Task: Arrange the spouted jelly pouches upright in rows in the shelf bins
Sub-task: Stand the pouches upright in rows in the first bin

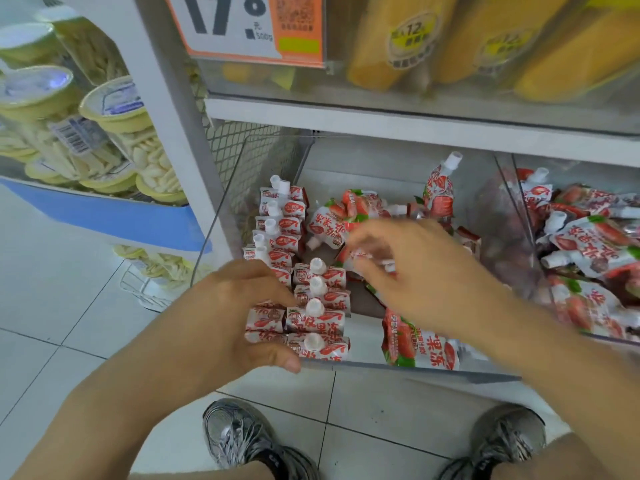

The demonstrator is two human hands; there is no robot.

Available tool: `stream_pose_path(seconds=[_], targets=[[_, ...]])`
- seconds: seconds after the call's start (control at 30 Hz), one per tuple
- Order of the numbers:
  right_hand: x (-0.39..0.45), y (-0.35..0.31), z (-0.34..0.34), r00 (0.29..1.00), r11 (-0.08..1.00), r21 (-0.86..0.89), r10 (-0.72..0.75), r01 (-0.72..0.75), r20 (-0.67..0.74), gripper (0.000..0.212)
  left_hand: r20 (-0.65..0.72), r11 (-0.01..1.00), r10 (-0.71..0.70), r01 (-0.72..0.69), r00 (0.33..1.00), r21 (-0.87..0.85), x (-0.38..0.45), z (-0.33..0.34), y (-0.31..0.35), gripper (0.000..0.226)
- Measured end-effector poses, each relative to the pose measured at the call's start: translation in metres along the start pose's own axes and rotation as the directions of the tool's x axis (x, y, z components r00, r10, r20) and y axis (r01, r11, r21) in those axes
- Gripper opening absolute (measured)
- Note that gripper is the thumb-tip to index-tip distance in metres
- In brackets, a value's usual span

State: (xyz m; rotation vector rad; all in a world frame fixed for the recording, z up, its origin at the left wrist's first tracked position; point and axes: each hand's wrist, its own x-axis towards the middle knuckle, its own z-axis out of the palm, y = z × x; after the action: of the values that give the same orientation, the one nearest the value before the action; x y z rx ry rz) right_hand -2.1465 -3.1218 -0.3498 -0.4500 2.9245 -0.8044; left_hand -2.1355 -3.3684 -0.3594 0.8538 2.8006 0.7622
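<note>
My left hand (239, 306) was curled around the front pouches of the standing rows (317, 306) at the left of the clear bin (415, 370), holding them up, and my right hand (412, 268) pinched one blurry pouch (360, 258) just above the loose pile (349, 216) in the middle. I think these pouches were light, soft and squishy with shiny, slippery skins, so they would flop over if nothing leaned on them. The hard white spout or the stiff top edge looked like the best place to grab, not the wobbly belly.
</note>
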Motion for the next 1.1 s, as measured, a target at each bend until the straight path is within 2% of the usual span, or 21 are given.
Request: stream_pose_path(seconds=[0.07,0.13,0.2,0.27,0.37,0.43,0.5,0.57,0.63,0.7,0.83,0.9,0.97,1.03,1.1], targets=[[-0.027,-0.008,0.014,0.978,0.991,0.058,0.111,-0.122,0.174,0.052,-0.055,0.988,-0.031,0.039,0.998,0.149,-0.009,-0.005,-0.004,0.064],[-0.04,-0.014,0.032,0.922,0.978,0.073,0.156,-0.194,0.354,0.071,-0.127,0.953,-0.063,0.097,0.99,0.287,-0.017,-0.005,-0.008,0.071],[-0.042,-0.018,0.044,0.929,0.964,0.166,0.143,-0.209,0.342,0.074,-0.187,0.921,-0.12,0.179,0.975,0.345,-0.023,0.0,-0.011,0.088],[-0.036,-0.018,0.05,0.935,0.939,0.241,0.162,-0.244,0.315,0.073,-0.209,0.926,-0.209,0.262,0.955,0.272,-0.03,0.007,-0.015,0.102],[-0.026,-0.009,0.054,0.887,0.869,0.351,0.184,-0.347,0.423,0.079,-0.122,0.935,-0.354,0.356,0.927,-0.008,-0.039,0.012,-0.019,0.107],[-0.022,-0.002,0.047,0.815,0.821,0.408,0.114,-0.4,0.568,0.08,-0.081,0.938,-0.345,0.341,0.935,-0.058,-0.043,0.012,-0.023,0.115],[-0.02,-0.001,0.03,0.753,0.808,0.388,0.1,-0.443,0.651,0.08,-0.07,0.943,-0.32,0.311,0.945,-0.114,-0.046,0.011,-0.024,0.123],[-0.011,0.0,0.014,0.773,0.863,0.271,0.192,-0.427,0.604,0.071,-0.071,0.939,-0.321,0.308,0.944,-0.152,-0.046,0.009,-0.024,0.128],[0.004,0.001,0.011,0.83,0.926,0.089,0.284,-0.368,0.48,0.073,-0.071,0.938,-0.331,0.319,0.941,-0.139,-0.044,0.009,-0.023,0.131],[0.017,-0.003,0.019,0.872,0.943,-0.034,0.319,-0.331,0.371,0.066,-0.05,0.932,-0.352,0.344,0.935,-0.117,-0.041,0.008,-0.024,0.133],[0.021,-0.01,0.045,0.964,0.972,0.008,0.233,-0.236,0.131,0.025,-0.029,0.919,-0.384,0.378,0.923,-0.113,-0.036,0.002,-0.024,0.131],[0.021,-0.009,0.051,0.977,0.985,-0.015,0.17,-0.169,0.127,0.014,-0.03,0.916,-0.395,0.391,0.918,-0.09,-0.033,-0.002,-0.022,0.127],[0.024,-0.005,0.052,0.971,0.988,-0.08,0.142,-0.129,0.19,0.014,-0.042,0.913,-0.408,0.406,0.912,-0.037,-0.029,-0.006,-0.02,0.122],[0.031,-0.001,0.047,0.965,0.989,-0.112,0.118,-0.094,0.235,0.023,-0.089,0.907,-0.417,0.42,0.905,0.021,-0.026,-0.01,-0.016,0.115],[0.043,0.006,0.04,0.953,0.986,-0.168,0.073,-0.024,0.293,0.039,-0.199,0.91,-0.391,0.41,0.898,0.06,-0.021,-0.013,-0.009,0.109]])
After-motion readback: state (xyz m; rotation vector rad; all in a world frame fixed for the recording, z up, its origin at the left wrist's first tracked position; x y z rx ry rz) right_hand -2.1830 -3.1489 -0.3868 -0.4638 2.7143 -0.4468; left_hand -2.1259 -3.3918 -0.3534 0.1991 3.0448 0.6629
